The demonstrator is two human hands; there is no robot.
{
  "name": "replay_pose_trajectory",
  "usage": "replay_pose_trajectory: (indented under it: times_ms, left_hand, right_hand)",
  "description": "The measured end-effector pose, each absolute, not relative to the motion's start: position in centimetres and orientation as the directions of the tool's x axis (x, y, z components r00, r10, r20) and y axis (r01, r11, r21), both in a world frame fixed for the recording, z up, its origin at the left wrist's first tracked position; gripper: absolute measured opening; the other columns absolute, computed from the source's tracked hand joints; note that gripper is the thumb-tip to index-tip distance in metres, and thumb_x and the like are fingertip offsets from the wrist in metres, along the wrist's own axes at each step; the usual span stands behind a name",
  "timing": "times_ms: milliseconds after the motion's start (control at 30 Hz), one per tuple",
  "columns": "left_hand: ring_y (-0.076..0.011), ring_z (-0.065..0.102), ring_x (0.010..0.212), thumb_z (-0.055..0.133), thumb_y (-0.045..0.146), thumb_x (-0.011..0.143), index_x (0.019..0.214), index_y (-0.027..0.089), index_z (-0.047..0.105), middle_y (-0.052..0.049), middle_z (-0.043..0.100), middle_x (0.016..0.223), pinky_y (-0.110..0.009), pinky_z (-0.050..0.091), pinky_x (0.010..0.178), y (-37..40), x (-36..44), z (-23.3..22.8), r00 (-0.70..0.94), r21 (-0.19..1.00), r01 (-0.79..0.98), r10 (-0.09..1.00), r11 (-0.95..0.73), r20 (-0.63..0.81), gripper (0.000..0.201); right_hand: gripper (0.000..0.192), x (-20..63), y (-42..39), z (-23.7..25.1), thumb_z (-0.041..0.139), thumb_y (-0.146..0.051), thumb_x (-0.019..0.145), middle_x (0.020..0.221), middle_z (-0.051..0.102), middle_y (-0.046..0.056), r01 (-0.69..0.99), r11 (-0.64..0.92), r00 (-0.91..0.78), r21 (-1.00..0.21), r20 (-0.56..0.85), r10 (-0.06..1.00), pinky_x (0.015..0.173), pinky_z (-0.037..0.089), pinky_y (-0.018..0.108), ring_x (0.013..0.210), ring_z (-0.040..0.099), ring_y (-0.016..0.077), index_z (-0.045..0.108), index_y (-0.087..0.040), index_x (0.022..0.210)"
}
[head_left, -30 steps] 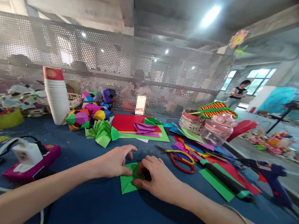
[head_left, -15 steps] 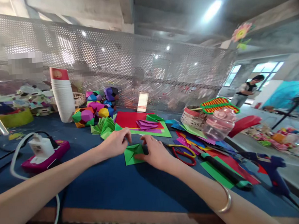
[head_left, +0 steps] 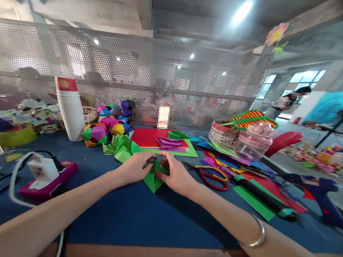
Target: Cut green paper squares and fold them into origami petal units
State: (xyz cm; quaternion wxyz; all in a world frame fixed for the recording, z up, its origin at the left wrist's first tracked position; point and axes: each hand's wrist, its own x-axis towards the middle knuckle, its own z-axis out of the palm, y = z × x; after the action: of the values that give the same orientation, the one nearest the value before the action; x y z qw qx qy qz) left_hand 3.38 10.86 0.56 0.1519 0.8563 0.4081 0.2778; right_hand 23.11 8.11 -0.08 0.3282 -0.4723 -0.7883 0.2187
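Observation:
A folded green paper piece (head_left: 153, 178) rests on the blue table (head_left: 116, 222), gripped from both sides. My left hand (head_left: 136, 167) pinches its left upper edge. My right hand (head_left: 176, 173) pinches its right upper edge, fingertips nearly touching the left ones. The paper's lower point sticks out toward me. Just beyond my hands lies a heap of finished green folded pieces (head_left: 120, 146).
Red and green sheets (head_left: 153, 139) with purple folds lie behind. Scissors (head_left: 212, 174), coloured paper, a black-green tool (head_left: 261, 198) and a blue glue gun (head_left: 323, 196) sit to the right. A cup stack (head_left: 70, 112), paper balls (head_left: 106, 125) and a pink box with a charger (head_left: 44, 176) stand at left.
Both hands have closed in on the green paper and lifted its edges; it was lying flatter under my fingers before. The camera view has tilted up and shifted slightly.

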Motion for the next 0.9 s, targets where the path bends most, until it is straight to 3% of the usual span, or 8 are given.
replay_pose_trajectory:
  times_ms: [133, 300, 400, 500, 667, 833, 900]
  left_hand:
    - [-0.0197, 0.066, 0.072, 0.053, 0.021, 0.082, 0.122, 0.017, 0.065, -0.005, 0.071, 0.091, -0.029, 0.051, 0.065, 10.7, 3.4, 0.9, 0.463, 0.611, 0.557, 0.821, -0.562, 0.334, 0.043]
    - [-0.0209, 0.070, 0.077, 0.057, 0.029, 0.080, 0.104, 0.017, 0.065, -0.005, 0.072, 0.091, -0.031, 0.056, 0.068, 11.5, 3.5, 0.2, 0.329, 0.774, 0.461, 0.893, -0.435, 0.306, 0.028]
    - [-0.0214, 0.070, 0.080, 0.062, 0.033, 0.078, 0.093, 0.017, 0.065, -0.004, 0.071, 0.085, -0.031, 0.056, 0.072, 11.7, 3.4, 0.3, 0.247, 0.848, 0.395, 0.929, -0.355, 0.274, 0.022]
    - [-0.0215, 0.070, 0.074, 0.066, 0.042, 0.078, 0.083, 0.018, 0.064, -0.003, 0.071, 0.075, -0.031, 0.055, 0.065, 11.2, 3.3, 0.9, 0.230, 0.911, 0.315, 0.953, -0.266, 0.198, 0.025]
    - [-0.0226, 0.073, 0.070, 0.073, 0.055, 0.072, 0.077, 0.018, 0.062, -0.004, 0.072, 0.071, -0.029, 0.054, 0.056, 10.1, 2.8, 1.9, 0.266, 0.973, 0.202, 0.963, -0.110, 0.053, 0.039]
    - [-0.0191, 0.069, 0.066, 0.076, 0.052, 0.070, 0.072, 0.018, 0.060, -0.001, 0.067, 0.066, -0.027, 0.053, 0.056, 9.8, 2.5, 1.8, 0.252, 0.977, 0.183, 0.966, -0.107, 0.058, 0.037]
    - [-0.0172, 0.067, 0.064, 0.075, 0.049, 0.071, 0.071, 0.018, 0.060, 0.001, 0.065, 0.063, -0.026, 0.052, 0.056, 9.9, 2.5, 1.6, 0.237, 0.972, 0.191, 0.968, -0.136, 0.089, 0.034]
  right_hand:
    - [0.050, 23.5, 8.4, -0.4, 0.068, -0.027, 0.085, 0.106, 0.064, 0.007, 0.466, 0.447, -0.225, -0.763, 0.387, 0.894, 0.092, 0.049, 0.040, 0.099, 0.063, 0.0227, 0.046, -0.020, 0.129]
    - [0.047, 23.6, 8.5, -0.5, 0.065, -0.049, 0.089, 0.100, 0.069, 0.007, 0.276, 0.342, -0.219, -0.898, 0.288, 0.932, 0.075, 0.056, 0.035, 0.088, 0.068, 0.0222, 0.050, -0.020, 0.122]
    - [0.040, 23.4, 8.0, -0.3, 0.071, -0.054, 0.084, 0.091, 0.069, 0.005, 0.219, 0.285, -0.271, -0.933, 0.222, 0.936, 0.063, 0.055, 0.031, 0.079, 0.067, 0.0219, 0.063, -0.019, 0.104]
    - [0.038, 23.5, 7.8, -0.2, 0.072, -0.055, 0.083, 0.083, 0.066, 0.003, 0.190, 0.250, -0.278, -0.949, 0.192, 0.941, 0.060, 0.055, 0.030, 0.071, 0.063, 0.0194, 0.065, -0.019, 0.091]
    - [0.041, 23.9, 8.0, 0.0, 0.073, -0.057, 0.081, 0.076, 0.066, 0.001, 0.151, 0.208, -0.294, -0.966, 0.157, 0.943, 0.057, 0.053, 0.027, 0.062, 0.061, 0.0152, 0.064, -0.018, 0.089]
    - [0.053, 23.6, 7.4, 0.3, 0.079, -0.061, 0.076, 0.069, 0.065, -0.002, 0.125, 0.152, -0.350, -0.980, 0.100, 0.931, 0.049, 0.051, 0.023, 0.054, 0.062, 0.0138, 0.061, -0.019, 0.102]
    - [0.057, 23.5, 7.0, 0.4, 0.074, -0.068, 0.079, 0.066, 0.063, -0.004, 0.102, 0.108, -0.370, -0.989, 0.063, 0.927, 0.045, 0.050, 0.022, 0.050, 0.061, 0.0130, 0.058, -0.021, 0.107]
